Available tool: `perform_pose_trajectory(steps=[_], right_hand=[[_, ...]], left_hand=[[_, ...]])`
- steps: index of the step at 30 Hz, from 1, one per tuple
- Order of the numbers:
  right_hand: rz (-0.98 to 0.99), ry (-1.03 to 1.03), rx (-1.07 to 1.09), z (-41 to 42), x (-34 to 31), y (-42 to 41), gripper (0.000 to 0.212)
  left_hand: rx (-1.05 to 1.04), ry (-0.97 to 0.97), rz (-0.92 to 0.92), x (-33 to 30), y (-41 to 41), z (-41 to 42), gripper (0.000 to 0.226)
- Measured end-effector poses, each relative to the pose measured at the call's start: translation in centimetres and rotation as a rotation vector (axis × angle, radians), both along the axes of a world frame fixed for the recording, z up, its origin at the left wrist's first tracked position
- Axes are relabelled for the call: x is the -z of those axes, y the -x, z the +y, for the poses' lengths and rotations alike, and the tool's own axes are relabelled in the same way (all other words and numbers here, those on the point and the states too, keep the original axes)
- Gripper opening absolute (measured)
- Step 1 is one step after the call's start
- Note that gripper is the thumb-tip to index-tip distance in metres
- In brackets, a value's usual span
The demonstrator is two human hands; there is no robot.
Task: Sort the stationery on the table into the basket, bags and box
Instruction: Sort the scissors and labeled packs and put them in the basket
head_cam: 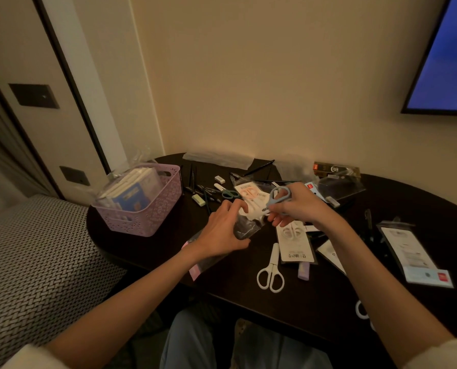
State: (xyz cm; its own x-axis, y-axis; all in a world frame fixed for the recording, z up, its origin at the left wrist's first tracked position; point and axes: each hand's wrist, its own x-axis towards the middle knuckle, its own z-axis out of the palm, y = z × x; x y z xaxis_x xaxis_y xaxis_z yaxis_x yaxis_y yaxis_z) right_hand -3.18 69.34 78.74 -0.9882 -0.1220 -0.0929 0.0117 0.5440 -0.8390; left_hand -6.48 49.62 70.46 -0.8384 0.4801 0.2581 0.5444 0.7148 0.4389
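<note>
My right hand (pixel 299 209) grips a pair of light blue scissors (pixel 279 197) by the blades, handles up, above the middle of the dark table (pixel 147 246). My left hand (pixel 222 233) holds a clear plastic bag (pixel 246 225) just to the left of them, and the scissors' tip meets the bag's mouth. A white card packet (pixel 250 194) lies behind the bag. White scissors (pixel 271 270) lie near the front edge. A lilac basket (pixel 144 209) with notebooks stands at the left.
Pens, erasers (pixel 198 200) and green-handled scissors (pixel 230 194) are scattered behind my hands. Packaged cards (pixel 296 243) and flat bags (pixel 408 251) lie to the right, a dark box (pixel 336 169) at the back. A patterned seat (pixel 35 251) adjoins the table's left.
</note>
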Motion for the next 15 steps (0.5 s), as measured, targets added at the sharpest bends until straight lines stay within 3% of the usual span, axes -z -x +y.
perform_pose_trajectory(steps=[3, 15], right_hand=[[-0.006, 0.044, -0.007, -0.1, 0.0, 0.3, 0.001], [0.113, -0.065, 0.060, -2.2, 1.5, 2.1, 0.027]], left_hand=[[0.029, -0.018, 0.007, 0.1, 0.0, 0.0, 0.068], [0.034, -0.172, -0.009, 0.1, 0.5, 0.0, 0.085]])
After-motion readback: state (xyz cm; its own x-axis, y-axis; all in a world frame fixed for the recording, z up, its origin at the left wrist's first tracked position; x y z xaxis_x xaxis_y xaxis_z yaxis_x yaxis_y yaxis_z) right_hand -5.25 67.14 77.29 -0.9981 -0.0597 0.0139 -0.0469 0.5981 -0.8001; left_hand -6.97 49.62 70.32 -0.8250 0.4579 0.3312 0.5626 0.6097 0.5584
